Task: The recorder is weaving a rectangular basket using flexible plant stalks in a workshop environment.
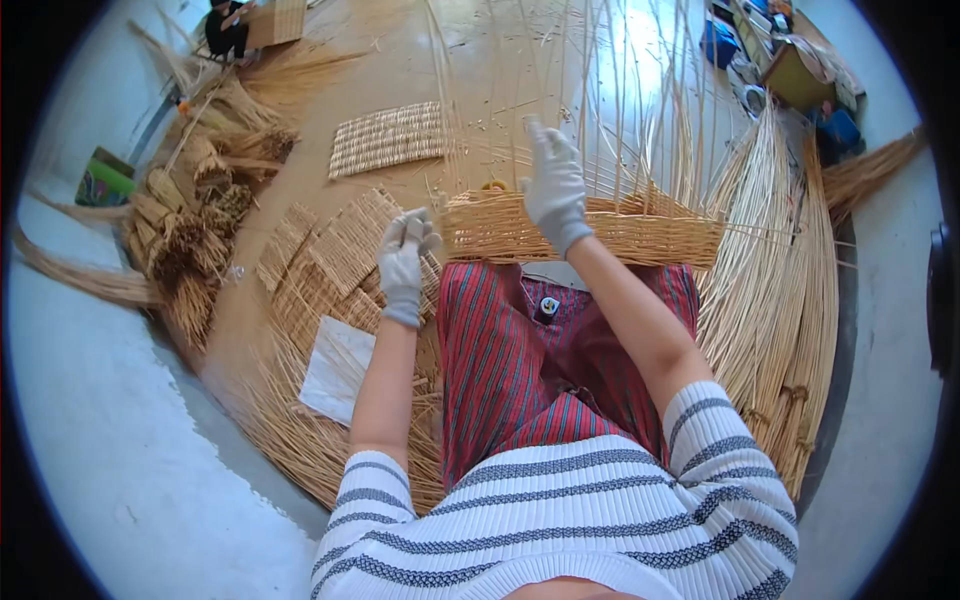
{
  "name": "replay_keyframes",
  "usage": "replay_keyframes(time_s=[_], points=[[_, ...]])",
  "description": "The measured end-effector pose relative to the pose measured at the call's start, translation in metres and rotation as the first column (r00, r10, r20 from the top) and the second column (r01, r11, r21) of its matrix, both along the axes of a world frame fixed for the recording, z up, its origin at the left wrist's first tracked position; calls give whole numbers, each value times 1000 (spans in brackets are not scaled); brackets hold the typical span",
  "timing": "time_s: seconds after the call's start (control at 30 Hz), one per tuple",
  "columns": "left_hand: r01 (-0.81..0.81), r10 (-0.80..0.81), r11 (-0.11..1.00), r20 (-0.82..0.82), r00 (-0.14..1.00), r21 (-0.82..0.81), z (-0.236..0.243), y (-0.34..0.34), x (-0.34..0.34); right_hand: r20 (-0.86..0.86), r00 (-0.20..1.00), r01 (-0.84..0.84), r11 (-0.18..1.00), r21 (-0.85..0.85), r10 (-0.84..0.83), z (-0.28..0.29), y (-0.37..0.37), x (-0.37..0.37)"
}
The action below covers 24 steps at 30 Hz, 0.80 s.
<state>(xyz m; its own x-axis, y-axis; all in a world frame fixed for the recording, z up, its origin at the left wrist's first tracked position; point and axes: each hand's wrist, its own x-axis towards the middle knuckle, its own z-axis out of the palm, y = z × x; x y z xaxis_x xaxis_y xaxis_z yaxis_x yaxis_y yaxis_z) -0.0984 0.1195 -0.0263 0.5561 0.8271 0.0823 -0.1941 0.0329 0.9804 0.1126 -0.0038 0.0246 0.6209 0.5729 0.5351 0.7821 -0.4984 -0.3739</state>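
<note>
A half-woven wicker basket point(640, 232) rests across my knees, its long uncut stakes rising from the far side. My right hand point(557, 185), in a white-grey work glove, lies over the near wall of the basket with its fingers stretched upward. To the left of the basket's end hangs my left hand point(403, 258), also gloved, with loosely bent fingers that are apart from one another. No strand shows clearly in either hand. A small ring-shaped orange object point(494, 185) sits at the basket's far left edge, partly hidden by the weave.
Woven mats point(388, 140) and panels point(345, 240) lie on the floor to the left, with a white sheet point(338, 368) nearer me. Straw bundles point(190, 220) line the left wall. Long willow rods point(770, 290) spread at right. A person point(228, 28) sits far left.
</note>
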Motion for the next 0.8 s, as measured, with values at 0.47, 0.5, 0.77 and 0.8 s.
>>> replay_keyframes(time_s=[0.47, 0.5, 0.77, 0.8], points=[[-203, 204, 975, 5, 979, -88, -44, 16, 31, -6, 990, -137, 956, -261, 140, -10, 33, -56], [-208, 210, 973, 8, 978, -96, -39, 10, 33, -7, 992, -122, 961, -248, 124, -11, 33, -54], [-256, 508, 652, -160, 847, 714, -2, -35, 25, -26, 989, -145, 957, -251, 143, -17, 37, -44], [-218, 543, 604, -196, 816, 767, 2, -36, 23, -108, 973, -225, 942, -248, 204, -15, 34, -39]])
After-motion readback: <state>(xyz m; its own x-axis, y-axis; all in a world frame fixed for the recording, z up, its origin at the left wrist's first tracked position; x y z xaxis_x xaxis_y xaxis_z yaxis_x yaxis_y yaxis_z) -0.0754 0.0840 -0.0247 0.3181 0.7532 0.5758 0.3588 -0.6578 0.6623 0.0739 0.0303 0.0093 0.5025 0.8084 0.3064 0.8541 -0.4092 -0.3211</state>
